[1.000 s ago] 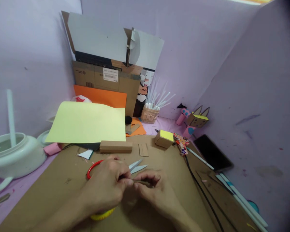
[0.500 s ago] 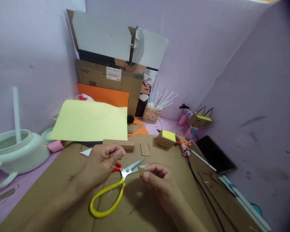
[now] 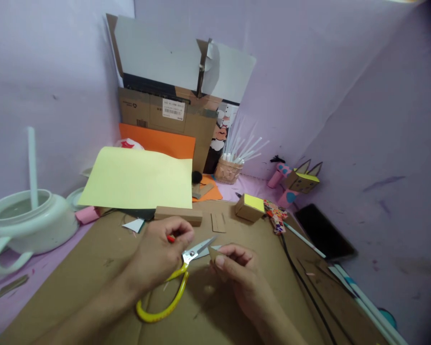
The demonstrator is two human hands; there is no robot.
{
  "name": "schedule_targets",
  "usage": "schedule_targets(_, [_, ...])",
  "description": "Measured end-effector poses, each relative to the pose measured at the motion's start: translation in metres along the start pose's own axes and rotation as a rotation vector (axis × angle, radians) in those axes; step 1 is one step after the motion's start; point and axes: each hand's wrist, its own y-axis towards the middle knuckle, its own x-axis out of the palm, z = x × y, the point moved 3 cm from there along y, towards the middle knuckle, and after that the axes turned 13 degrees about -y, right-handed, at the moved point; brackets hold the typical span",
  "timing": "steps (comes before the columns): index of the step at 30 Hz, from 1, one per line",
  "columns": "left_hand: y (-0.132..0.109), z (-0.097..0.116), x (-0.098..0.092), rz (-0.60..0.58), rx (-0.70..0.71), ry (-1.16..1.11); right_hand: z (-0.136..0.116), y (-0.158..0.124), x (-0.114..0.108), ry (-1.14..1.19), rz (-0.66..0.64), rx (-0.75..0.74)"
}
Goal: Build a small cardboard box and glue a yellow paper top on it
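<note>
My left hand (image 3: 165, 249) is above the scissors (image 3: 191, 254), its fingers curled and the thumb and forefinger close together; whatever they may pinch is hidden. A bit of red handle shows at the gap between those fingers. The scissors lie on the cardboard sheet (image 3: 187, 306), blades parted and pointing right, with the yellow handle loop toward me. In my right hand (image 3: 239, 270), thumb and fingers pinch a small cardboard piece (image 3: 213, 252) with a pointed corner, just beside the blade tips. The rest of that piece is covered by my fingers.
Beyond my hands lie a long cardboard block (image 3: 179, 215), a flat cardboard piece (image 3: 218, 222) and a yellow-topped cardboard box (image 3: 249, 208). Yellow paper (image 3: 140, 179) and a white pot (image 3: 53, 225) are left. A phone (image 3: 325, 230) and white sticks (image 3: 366, 302) lie right.
My left hand has shifted right and now covers much of the scissors' red handle. My right hand keeps its pinch on the cardboard piece. The whole view has shifted slightly.
</note>
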Motion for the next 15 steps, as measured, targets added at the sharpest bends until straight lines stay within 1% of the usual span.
schedule_targets(1, [0.001, -0.001, -0.004, -0.036, -0.017, 0.088, -0.002, 0.001, -0.001, 0.053, 0.028, 0.007])
schedule_targets(3, [-0.001, -0.003, -0.008, -0.191, -0.065, 0.326, -0.006, 0.003, -0.004, 0.175, 0.096, 0.019])
schedule_targets(5, [-0.006, -0.005, -0.007, -0.338, -0.086, 0.581, -0.010, 0.006, -0.008, 0.282, 0.155, 0.038])
schedule_targets(6, [-0.009, -0.006, -0.005, -0.378, -0.074, 0.681, -0.012, 0.007, -0.010, 0.319, 0.177, 0.045])
schedule_targets(8, [-0.015, -0.008, 0.003, -0.434, -0.040, 0.810, -0.014, 0.009, -0.013, 0.361, 0.203, 0.049])
schedule_targets(11, [-0.020, -0.013, 0.016, -0.492, -0.044, 0.925, -0.016, 0.010, -0.015, 0.384, 0.217, 0.037])
schedule_targets(13, [-0.019, -0.018, 0.019, -0.474, -0.038, 0.990, -0.017, 0.010, -0.016, 0.387, 0.219, 0.034])
schedule_targets(15, [-0.017, -0.020, 0.018, -0.451, -0.005, 0.982, -0.017, 0.010, -0.017, 0.386, 0.210, 0.024])
